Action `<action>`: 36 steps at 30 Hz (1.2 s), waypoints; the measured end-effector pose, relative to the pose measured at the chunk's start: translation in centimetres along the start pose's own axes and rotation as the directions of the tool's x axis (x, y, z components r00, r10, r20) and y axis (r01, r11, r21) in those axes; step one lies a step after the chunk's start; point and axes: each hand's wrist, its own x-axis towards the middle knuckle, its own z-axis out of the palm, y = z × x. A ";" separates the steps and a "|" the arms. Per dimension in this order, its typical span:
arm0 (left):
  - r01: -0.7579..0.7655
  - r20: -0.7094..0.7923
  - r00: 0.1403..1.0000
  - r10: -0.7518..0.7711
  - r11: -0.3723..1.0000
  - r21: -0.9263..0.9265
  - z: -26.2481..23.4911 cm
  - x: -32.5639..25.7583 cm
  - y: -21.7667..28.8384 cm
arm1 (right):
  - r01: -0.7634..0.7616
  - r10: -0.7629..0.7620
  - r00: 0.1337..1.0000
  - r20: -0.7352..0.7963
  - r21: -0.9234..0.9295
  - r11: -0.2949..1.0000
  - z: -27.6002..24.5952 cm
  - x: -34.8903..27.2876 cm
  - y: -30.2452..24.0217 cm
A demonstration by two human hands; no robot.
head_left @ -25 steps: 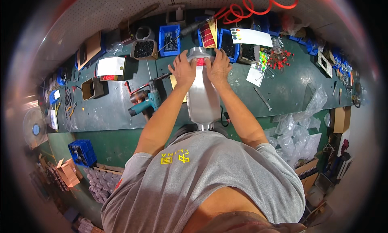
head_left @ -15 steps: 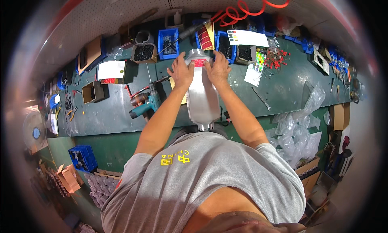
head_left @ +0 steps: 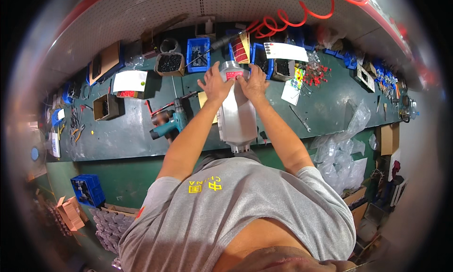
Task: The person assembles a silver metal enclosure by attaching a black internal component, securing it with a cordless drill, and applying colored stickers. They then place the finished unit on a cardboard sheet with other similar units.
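Note:
A silvery metal canister (head_left: 237, 116) with a narrow neck at each end lies lengthwise before me, its near end at the bench edge. A small red label (head_left: 234, 75) sits near its far end. My left hand (head_left: 217, 87) and my right hand (head_left: 254, 87) rest on either side of that end. Both thumbs press on the label's lower edge, while the other fingers are spread apart and point away from me. Left of the canister, partly under my left forearm, is a yellow sheet (head_left: 203, 100). Beside that forearm lies a teal cordless drill (head_left: 171, 124).
On the green bench (head_left: 127, 137), blue bins (head_left: 198, 55) and cartons of black screws (head_left: 170, 63) line the back. A wrench (head_left: 300, 119) lies at right, near clear plastic bags (head_left: 342, 154) over the edge. A red coiled hose (head_left: 306, 15) hangs above.
My view has shifted slightly. Both hands stay at the canister's far end, thumbs still on the red label, with only small finger movement.

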 end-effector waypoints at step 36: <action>0.615 0.267 0.756 -0.598 0.510 -0.602 -1.4 -26.7 -4.6 | -0.459 0.113 0.851 0.513 0.621 0.635 -2.6 5.9 17.6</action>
